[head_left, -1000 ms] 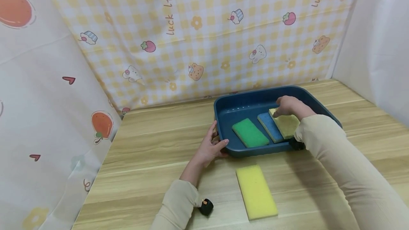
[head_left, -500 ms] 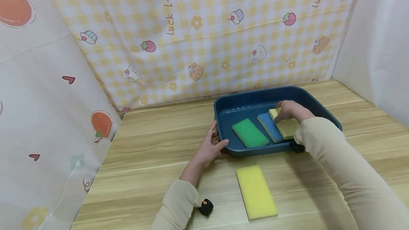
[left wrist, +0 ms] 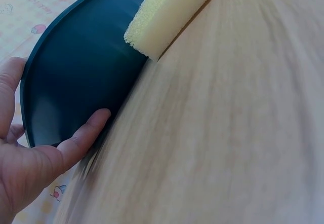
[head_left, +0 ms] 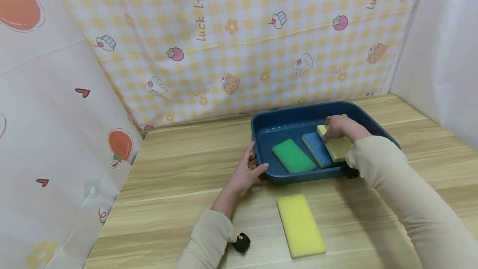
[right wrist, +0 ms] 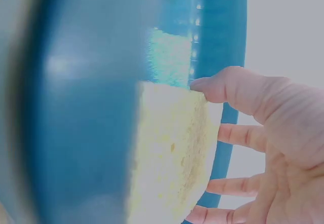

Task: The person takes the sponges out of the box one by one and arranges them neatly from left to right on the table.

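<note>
My right hand (head_left: 344,128) holds a sponge (head_left: 339,147), olive on top with yellow sides, by its edges above the right part of a dark blue tray (head_left: 287,118). In the right wrist view the thumb (right wrist: 210,88) lies on one side of that sponge and the fingers on another. Left of it in the tray lie a blue-topped sponge (head_left: 316,148) and a green-topped sponge (head_left: 293,155). My left hand (head_left: 244,174) grips the tray's front left corner, thumb on the front wall and fingers along the left side.
A yellow sponge (head_left: 301,225) lies on the wooden table (head_left: 179,177) in front of the tray. Behind the tray hangs a checked cloth (head_left: 209,61), with white cloths at both sides. Black wrist cameras sit under both sleeves.
The right hand's fingers have closed in on the olive-topped sponge, which has shifted slightly right and up. The left hand and tray stay put; the head view has moved a little.
</note>
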A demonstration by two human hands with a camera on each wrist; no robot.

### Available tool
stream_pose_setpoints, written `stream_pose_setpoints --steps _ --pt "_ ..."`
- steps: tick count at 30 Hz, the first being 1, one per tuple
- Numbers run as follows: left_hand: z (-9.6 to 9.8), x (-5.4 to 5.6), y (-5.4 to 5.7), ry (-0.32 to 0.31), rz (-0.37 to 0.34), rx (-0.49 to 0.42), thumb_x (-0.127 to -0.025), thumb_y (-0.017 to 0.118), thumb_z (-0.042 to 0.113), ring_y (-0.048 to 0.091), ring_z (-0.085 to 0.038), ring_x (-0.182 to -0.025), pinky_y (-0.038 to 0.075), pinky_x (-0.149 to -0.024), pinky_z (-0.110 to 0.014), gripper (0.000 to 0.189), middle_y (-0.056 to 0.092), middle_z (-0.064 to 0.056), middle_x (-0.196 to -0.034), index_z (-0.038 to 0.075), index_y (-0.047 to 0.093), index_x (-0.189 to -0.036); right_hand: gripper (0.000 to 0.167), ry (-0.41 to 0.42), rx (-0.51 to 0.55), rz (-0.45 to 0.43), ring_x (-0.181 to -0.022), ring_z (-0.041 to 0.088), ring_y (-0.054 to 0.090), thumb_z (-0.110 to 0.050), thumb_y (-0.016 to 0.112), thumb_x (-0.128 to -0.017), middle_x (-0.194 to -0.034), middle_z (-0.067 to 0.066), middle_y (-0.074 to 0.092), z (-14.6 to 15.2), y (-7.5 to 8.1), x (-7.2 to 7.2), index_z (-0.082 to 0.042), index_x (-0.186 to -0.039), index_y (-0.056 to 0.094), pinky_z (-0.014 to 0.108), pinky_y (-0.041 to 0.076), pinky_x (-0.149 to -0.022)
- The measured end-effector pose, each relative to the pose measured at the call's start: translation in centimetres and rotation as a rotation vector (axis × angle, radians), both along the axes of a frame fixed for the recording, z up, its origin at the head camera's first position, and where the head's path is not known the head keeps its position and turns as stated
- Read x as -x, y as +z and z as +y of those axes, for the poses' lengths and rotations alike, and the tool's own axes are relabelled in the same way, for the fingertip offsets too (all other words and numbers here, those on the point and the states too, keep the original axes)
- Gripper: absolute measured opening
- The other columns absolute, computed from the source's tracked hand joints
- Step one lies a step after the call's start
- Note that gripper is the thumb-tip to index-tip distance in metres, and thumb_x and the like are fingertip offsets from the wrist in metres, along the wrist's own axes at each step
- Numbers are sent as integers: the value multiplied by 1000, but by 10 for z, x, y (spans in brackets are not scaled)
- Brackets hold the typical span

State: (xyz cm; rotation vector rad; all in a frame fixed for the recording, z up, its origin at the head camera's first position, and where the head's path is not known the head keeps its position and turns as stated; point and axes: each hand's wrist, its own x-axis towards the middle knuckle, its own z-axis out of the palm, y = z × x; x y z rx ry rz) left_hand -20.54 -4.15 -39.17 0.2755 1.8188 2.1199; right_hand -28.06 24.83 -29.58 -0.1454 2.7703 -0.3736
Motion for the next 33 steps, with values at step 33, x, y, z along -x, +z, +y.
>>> stream_pose_setpoints --steps 33 --pt "1 2 -5 -6 -12 -16 -87 58 7 32 -39 -125 49 -74 -53 81 15 -20 -145 31 7 -145 72 42 -72 80 -101 40 38 -38 64 -79 -116 33 41 -12 38 -34 9 -126 36 48 42 -74"
